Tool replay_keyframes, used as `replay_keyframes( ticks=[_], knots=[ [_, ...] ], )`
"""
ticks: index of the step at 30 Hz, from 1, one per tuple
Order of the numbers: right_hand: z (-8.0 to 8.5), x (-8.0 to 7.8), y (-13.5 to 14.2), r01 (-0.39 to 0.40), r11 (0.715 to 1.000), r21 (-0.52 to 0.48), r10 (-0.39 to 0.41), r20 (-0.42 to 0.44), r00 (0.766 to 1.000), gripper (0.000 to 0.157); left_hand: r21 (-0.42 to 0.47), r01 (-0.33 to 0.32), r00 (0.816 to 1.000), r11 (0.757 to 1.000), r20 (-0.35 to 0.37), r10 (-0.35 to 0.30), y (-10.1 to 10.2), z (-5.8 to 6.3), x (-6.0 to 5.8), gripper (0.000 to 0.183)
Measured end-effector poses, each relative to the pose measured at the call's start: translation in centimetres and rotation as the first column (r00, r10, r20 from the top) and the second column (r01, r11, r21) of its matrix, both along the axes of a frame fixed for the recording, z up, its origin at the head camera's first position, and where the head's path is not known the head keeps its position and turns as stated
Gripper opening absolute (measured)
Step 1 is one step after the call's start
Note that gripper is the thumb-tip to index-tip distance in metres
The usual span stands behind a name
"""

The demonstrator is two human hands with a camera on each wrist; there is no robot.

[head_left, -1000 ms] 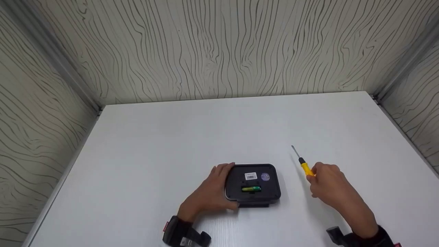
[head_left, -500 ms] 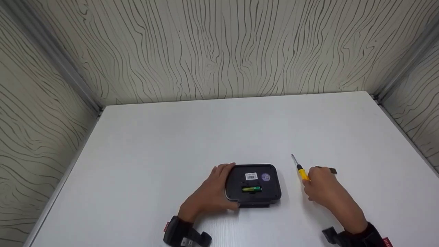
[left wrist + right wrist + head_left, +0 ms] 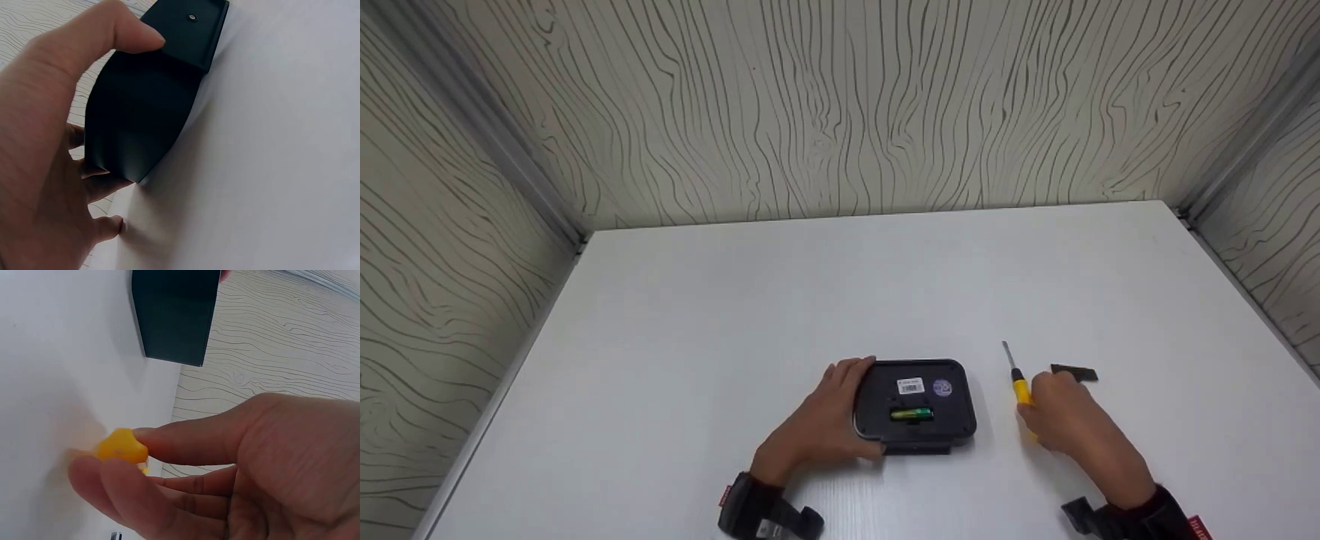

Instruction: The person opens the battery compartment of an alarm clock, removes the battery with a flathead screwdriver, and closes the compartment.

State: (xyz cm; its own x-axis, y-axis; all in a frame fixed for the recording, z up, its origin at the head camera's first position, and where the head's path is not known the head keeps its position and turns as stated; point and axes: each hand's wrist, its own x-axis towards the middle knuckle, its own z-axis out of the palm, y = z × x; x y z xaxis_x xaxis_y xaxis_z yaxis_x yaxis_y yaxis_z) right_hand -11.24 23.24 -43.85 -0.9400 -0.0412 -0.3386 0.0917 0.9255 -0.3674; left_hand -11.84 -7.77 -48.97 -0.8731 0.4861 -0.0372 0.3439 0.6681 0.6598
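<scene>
A black rounded box-shaped device (image 3: 946, 421) lies on the white table, its back turned up. A green battery (image 3: 911, 413) shows in a slot there, below a white barcode label and a round purple sticker. My left hand (image 3: 819, 426) grips the device's left end, thumb on the near side and fingers on the far side. To the right, my right hand (image 3: 1065, 412) holds a screwdriver (image 3: 1021, 390) by its yellow handle, the metal shaft pointing away from me. In the right wrist view, thumb and fingers pinch the handle's end (image 3: 121, 447).
Just beyond my right hand lies a small flat dark piece (image 3: 1075, 373) on the table (image 3: 735, 300). A wood-grain patterned wall (image 3: 840, 112) rises at the table's back edge, with similar panels at both sides.
My right hand has moved down and slightly left with the screwdriver, uncovering the flat dark piece that was hidden behind it. My left hand and the device have stayed in place.
</scene>
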Motion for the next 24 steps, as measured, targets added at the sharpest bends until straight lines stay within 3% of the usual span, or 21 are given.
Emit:
replay_keyframes(
  ticks=[15,24],
  knots=[
    [-0.04,-0.07,0.33,0.002,0.999,0.042,-0.004,0.064,0.998,0.027,0.01,0.04,0.999,0.999,-0.018,-0.04,0.1,-0.06,-0.22,0.114],
    [0.63,0.21,0.41,-0.057,0.994,0.094,0.06,-0.028,0.998,0.031,0.024,0.028,0.999,0.999,0.021,-0.028,-0.3,0.17,-0.1,0.115]
  ],
)
